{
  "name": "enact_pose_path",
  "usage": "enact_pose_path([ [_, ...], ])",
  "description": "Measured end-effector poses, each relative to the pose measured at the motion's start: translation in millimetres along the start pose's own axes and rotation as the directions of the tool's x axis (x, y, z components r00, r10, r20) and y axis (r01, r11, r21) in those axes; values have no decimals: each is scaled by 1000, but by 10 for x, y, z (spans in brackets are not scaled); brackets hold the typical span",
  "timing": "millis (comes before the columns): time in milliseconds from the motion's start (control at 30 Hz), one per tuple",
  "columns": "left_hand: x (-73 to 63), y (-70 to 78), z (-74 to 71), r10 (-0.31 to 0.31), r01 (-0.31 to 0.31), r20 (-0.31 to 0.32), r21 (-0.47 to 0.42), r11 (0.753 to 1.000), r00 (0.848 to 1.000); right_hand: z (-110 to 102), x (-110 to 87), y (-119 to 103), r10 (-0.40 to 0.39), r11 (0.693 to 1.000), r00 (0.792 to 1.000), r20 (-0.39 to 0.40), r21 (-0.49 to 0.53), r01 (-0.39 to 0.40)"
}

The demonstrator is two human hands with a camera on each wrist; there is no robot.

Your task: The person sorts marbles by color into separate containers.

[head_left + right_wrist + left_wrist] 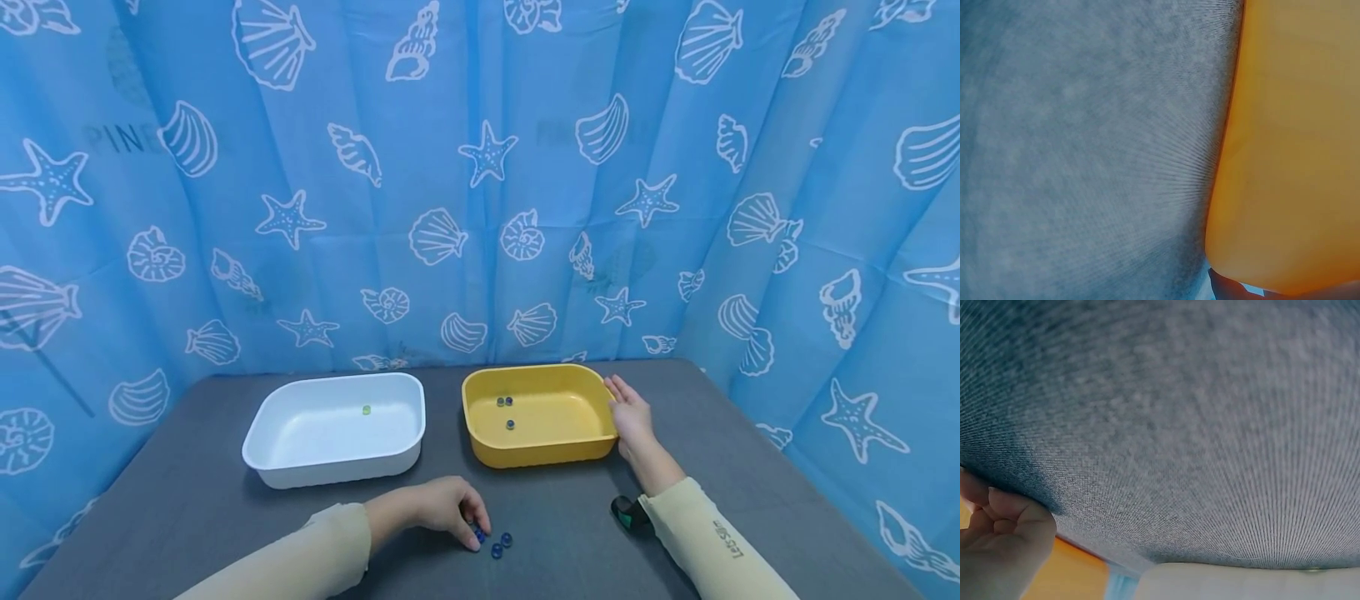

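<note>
On the grey tabletop, my left hand (447, 510) has its thumb and fingertips brought together around a dark blue glass marble (481, 537), partly covered by the fingers. Two more blue marbles (502, 546) lie just right of the fingertips. In the left wrist view the curled fingers (1013, 509) show at the lower left, the marble hidden. My right hand (633, 417) touches the right end of a yellow bin (543, 455), its fingers fairly straight along the rim. Several dark marbles (510, 425) sit inside. The bin's wall fills the right side of the right wrist view.
A white bin (341, 475) stands left of the yellow one, with a small green marble (367, 410) in it. A black strap with a green patch (628, 512) is by the right sleeve. A blue shell-print curtain (480, 192) hangs behind the table.
</note>
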State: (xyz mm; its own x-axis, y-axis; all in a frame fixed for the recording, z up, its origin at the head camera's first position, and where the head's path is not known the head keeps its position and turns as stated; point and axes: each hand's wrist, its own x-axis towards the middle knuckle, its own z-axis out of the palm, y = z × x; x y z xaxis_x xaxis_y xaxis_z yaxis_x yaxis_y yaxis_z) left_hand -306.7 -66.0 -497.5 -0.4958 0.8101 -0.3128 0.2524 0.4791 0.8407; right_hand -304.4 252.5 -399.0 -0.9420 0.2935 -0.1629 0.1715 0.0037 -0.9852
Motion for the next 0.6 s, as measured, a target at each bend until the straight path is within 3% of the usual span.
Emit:
enact_pose_path([
  [167, -52, 48, 3, 2, -2, 0, -28, 1000, 1000, -1, -2, -3, 7, 1000, 1000, 5, 6, -7],
  [400, -429, 702, 53, -65, 64, -68, -28, 998, 996, -8, 1, 4, 2, 1000, 1000, -3, 1, -2],
  [600, -555, 898, 64, -90, 79, -138, -80, 994, 986, -16, 2, 2, 1, 1000, 1000, 15, -1, -1],
])
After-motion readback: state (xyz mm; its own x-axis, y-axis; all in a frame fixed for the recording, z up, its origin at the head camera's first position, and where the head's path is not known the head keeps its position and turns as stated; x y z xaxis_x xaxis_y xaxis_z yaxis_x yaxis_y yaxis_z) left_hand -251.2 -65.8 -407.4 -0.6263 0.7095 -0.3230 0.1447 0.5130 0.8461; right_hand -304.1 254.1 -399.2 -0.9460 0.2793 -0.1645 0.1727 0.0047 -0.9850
